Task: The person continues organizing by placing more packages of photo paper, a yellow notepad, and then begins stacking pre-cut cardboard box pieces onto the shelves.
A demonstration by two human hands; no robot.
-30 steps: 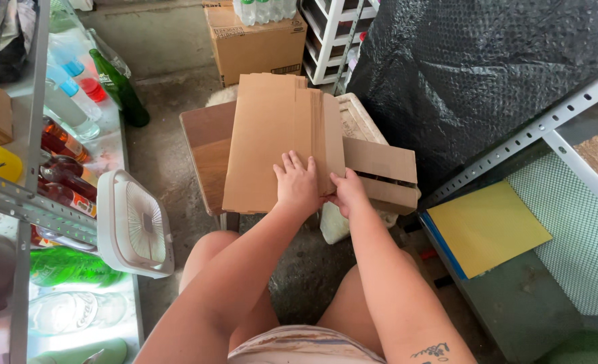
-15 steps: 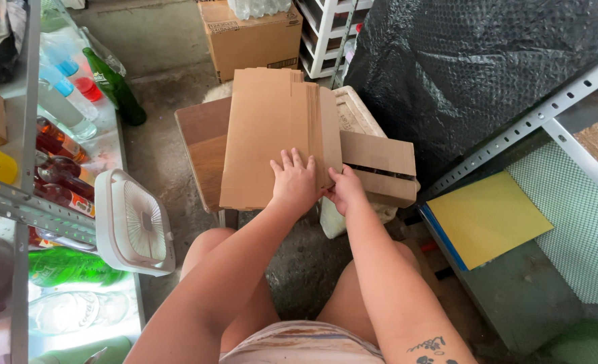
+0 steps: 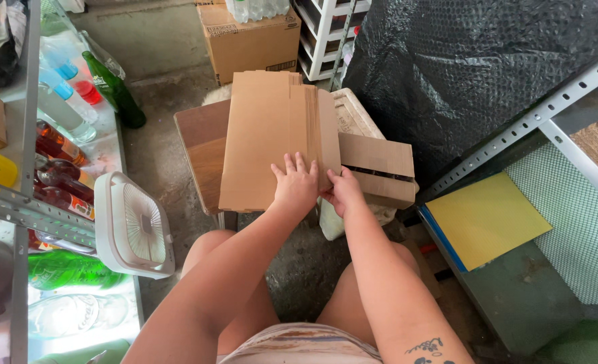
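left hand [image 3: 295, 185] presses flat on the cardboard sheet [image 3: 272, 138]; right hand [image 3: 343, 192] pinches its edge, mid-fold over the bench [image 3: 201, 145].

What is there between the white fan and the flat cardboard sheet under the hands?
In the head view, the stretch between the white fan and the flat cardboard sheet holds bare concrete floor and the left part of the brown wooden stool.
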